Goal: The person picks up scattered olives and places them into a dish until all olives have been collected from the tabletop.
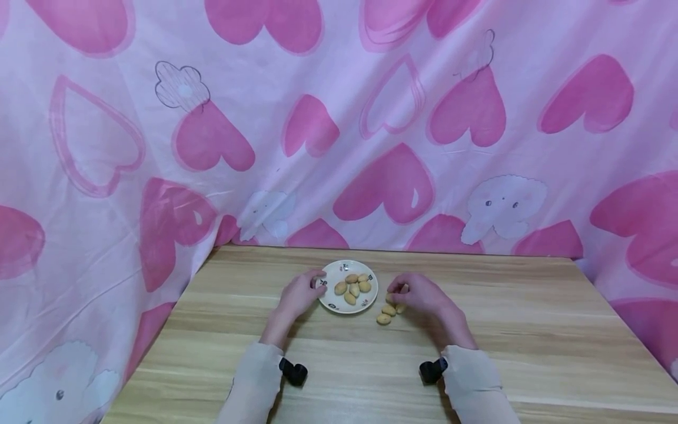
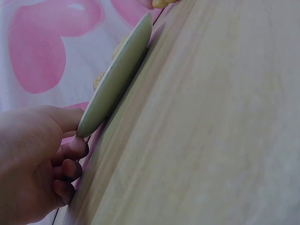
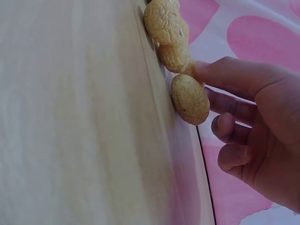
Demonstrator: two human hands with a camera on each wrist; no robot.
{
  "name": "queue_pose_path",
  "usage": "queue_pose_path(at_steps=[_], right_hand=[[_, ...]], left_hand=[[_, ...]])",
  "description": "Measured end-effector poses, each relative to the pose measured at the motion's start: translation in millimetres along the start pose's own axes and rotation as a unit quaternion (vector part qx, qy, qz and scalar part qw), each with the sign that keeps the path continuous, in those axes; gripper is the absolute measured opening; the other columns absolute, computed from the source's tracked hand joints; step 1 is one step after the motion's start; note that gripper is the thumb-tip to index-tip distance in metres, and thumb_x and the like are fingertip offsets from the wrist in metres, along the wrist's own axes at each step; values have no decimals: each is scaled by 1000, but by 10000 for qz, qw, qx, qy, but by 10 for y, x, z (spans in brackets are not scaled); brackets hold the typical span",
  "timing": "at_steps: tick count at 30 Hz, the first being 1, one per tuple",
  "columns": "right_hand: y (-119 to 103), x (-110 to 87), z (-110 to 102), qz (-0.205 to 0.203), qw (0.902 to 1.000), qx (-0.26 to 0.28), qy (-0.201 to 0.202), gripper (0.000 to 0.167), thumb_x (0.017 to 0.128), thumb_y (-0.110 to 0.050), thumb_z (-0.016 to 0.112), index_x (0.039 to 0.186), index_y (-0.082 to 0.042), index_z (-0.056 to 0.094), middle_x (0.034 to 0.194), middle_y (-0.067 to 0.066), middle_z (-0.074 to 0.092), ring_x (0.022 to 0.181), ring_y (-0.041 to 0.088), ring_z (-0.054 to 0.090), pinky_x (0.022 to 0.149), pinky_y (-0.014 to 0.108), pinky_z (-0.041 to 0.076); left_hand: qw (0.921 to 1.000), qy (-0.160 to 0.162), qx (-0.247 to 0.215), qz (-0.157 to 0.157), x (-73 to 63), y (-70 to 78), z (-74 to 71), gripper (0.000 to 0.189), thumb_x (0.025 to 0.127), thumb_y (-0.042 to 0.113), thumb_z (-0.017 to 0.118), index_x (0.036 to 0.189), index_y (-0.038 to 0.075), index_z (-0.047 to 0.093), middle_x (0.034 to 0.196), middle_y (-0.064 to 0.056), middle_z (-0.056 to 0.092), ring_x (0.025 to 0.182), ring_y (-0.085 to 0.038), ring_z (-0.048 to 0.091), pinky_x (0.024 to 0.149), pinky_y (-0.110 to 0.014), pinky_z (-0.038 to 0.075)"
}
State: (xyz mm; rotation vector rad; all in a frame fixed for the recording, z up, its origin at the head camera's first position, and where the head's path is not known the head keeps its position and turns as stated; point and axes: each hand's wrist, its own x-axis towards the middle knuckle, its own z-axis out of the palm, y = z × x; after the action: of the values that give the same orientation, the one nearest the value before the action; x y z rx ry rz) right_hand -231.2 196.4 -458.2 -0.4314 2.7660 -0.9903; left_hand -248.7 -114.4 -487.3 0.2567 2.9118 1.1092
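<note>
My left hand (image 1: 298, 294) pinches the left rim of a small white plate (image 1: 329, 272) with a dark and red pattern. In the left wrist view the plate (image 2: 115, 77) shows its underside edge-on, the fingers at its near rim. Several tan oval nut-like pieces (image 1: 354, 289) lie on the plate. To the plate's right, my right hand (image 1: 421, 293) pinches one such piece (image 3: 189, 68) between thumb and fingers, low over the table. More wrinkled pieces (image 1: 384, 319) lie beside and under that hand; the fingers partly hide some of them.
The light wood-grain table (image 1: 349, 359) runs back to a pink cloth (image 1: 318, 224) with hearts, which hangs behind it and at both sides. A black wrist camera (image 1: 293, 372) sits on the left sleeve, another black camera (image 1: 433, 371) on the right sleeve.
</note>
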Motion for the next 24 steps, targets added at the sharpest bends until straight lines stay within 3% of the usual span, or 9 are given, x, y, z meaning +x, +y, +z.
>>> queue_pose_path(at_steps=[9, 19, 24], right_hand=[[-114, -7, 35, -77, 9995, -69, 290, 13, 90, -23, 72, 103, -22, 74, 99, -7, 66, 83, 13, 58, 73, 32, 49], [-306, 72, 225, -856, 9948, -416, 371, 13, 89, -26, 74, 102, -22, 75, 92, -12, 64, 74, 9, 54, 65, 28, 45], [-385, 83, 279, -1050, 9903, -788, 449, 10, 88, -26, 75, 98, -24, 74, 90, -12, 62, 74, 7, 53, 68, 29, 45]], left_hand=[[10000, 17, -1, 15, 2, -16, 14, 42, 91, 26, 69, 131, 15, 63, 77, 1, 56, 67, -14, 48, 60, -29, 37], [10000, 37, -17, 25, 0, -33, 14, 42, 91, 27, 69, 131, 16, 64, 76, 1, 55, 66, -14, 49, 60, -30, 37], [10000, 25, -48, 2, 12, -23, 18, 42, 91, 27, 69, 131, 16, 64, 76, 1, 55, 66, -14, 48, 60, -30, 37]])
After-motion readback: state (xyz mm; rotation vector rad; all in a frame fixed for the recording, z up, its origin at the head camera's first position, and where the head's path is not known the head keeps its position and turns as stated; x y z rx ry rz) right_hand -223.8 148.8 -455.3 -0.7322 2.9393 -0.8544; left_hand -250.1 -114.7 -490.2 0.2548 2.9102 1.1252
